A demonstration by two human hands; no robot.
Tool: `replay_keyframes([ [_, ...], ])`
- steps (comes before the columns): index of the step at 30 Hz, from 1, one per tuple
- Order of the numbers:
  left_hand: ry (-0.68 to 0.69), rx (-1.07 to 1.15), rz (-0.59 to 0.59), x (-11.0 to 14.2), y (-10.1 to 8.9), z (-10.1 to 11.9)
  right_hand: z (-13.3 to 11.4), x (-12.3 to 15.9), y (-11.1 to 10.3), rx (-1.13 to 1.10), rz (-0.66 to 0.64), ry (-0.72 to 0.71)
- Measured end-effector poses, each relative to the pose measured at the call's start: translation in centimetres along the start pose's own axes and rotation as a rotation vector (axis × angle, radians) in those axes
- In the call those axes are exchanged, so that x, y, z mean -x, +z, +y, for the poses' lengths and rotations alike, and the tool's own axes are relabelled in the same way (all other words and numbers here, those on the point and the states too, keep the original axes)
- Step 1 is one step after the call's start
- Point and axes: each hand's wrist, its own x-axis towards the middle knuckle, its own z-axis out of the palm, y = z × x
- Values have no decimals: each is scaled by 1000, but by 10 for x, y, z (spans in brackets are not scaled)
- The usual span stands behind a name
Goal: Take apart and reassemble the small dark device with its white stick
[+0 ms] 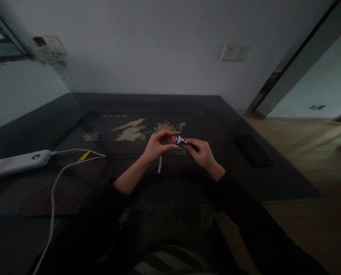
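Note:
A razor (181, 140) with a silver head and a dark handle is held between my two hands above the dark table. My right hand (202, 152) is closed around its handle. At the head end, the thumb and fingers of my left hand (159, 143) pinch the razor from the left. Just below the head lies a small, shiny, frame-like piece (180, 153), too dim to name. A narrow white strip (159, 165) shows on the table under my left hand.
The dark table (170, 187) has a bird-and-flower picture on its top. At the left is a white power bank (18, 163) with a white cable (53, 198) bearing a yellow tag. A dark flat object (253, 150) lies at the right. Wall sockets (235, 52) are behind.

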Motion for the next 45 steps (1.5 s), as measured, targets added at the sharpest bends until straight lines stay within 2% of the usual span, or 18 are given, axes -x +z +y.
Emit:
replay_keyframes([
  [10,0,13,3,0,1,2,2,1,3,-27,36,5],
  [27,-3,42,37,1,6,1,-1,1,3,-98,2,80],
  [45,-27,-63,57,1,9,2,-5,-2,-1,-80,36,97],
])
